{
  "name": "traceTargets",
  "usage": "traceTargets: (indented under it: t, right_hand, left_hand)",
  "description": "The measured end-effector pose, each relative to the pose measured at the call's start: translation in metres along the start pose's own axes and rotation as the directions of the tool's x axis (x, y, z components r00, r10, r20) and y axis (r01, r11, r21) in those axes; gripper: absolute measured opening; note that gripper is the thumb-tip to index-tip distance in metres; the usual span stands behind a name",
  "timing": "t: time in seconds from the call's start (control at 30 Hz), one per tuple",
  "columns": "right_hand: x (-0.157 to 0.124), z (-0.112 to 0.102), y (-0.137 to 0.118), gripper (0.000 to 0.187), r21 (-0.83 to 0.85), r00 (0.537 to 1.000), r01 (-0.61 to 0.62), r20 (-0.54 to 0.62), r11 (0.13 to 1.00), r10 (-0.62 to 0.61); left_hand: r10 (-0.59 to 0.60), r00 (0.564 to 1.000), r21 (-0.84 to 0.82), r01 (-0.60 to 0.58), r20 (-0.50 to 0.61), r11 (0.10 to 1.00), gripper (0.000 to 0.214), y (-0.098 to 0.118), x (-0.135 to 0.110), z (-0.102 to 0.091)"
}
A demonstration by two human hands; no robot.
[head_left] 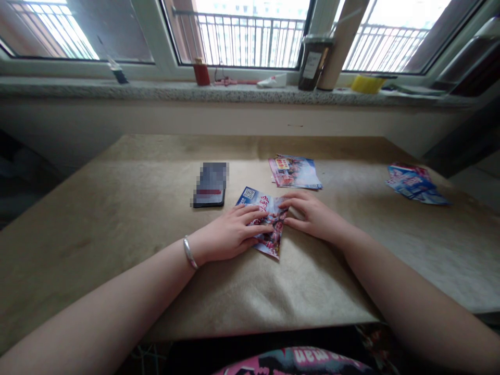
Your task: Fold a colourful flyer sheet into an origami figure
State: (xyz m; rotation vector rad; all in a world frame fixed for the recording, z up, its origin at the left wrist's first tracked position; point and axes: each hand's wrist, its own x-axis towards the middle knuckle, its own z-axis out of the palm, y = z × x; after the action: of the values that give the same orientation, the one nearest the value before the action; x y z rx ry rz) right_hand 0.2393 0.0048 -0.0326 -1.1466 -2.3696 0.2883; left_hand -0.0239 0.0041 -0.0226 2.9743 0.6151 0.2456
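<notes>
A colourful printed leaflet [262, 200] with a QR code in its upper left corner lies on the table in front of me. My left hand [238, 229] rests flat on its left and middle part, fingers stretched across the print. At the leaflet's right edge, my right hand [308, 213] touches the paper with its fingertips, thumb and forefinger apart. Whether the paper is creased under the fingers is hidden. Just behind lies a small stack of similar leaflets [299, 173]. A dark phone [211, 185], its screen blurred out, is left of the leaflet.
Folded leaflets [416, 185] lie in a loose pile on the far right of the tan-covered table [117, 219]. Beyond it, the stone windowsill [156, 92] carries a red container [201, 73], a dark lidded jar [312, 62] and a yellow item [367, 83].
</notes>
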Motion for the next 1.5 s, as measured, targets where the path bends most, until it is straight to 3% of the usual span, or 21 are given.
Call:
traceTargets:
  t: [0.5,0.73,0.93,1.27,1.5]
  right_hand:
    - [0.006,0.006,-0.005,0.012,0.132,0.992,-0.102,-0.057,0.986,0.111]
    - [0.009,0.008,-0.01,0.009,0.101,0.991,-0.113,-0.061,0.988,0.12]
    - [0.008,0.007,-0.012,0.01,0.051,0.984,-0.118,-0.129,0.992,0.123]
    - [0.01,0.004,-0.016,0.014,0.07,0.96,-0.135,-0.238,0.988,0.148]
    - [0.008,0.001,-0.021,0.013,0.05,0.95,-0.14,-0.273,0.989,0.149]
  left_hand:
    - [0.037,0.999,-0.045,-0.037,-0.013,0.998,0.038,0.006,0.005,-0.001]
    - [0.028,0.999,-0.047,-0.029,-0.015,0.998,0.036,0.007,0.005,-0.002]
    - [0.035,0.999,-0.054,-0.034,0.018,0.998,0.038,0.006,0.004,-0.002]
    - [-0.033,0.992,-0.051,0.04,0.12,0.998,0.051,0.01,0.003,0.001]
    - [-0.074,0.995,-0.023,0.076,0.071,0.997,0.044,0.011,0.005,0.003]
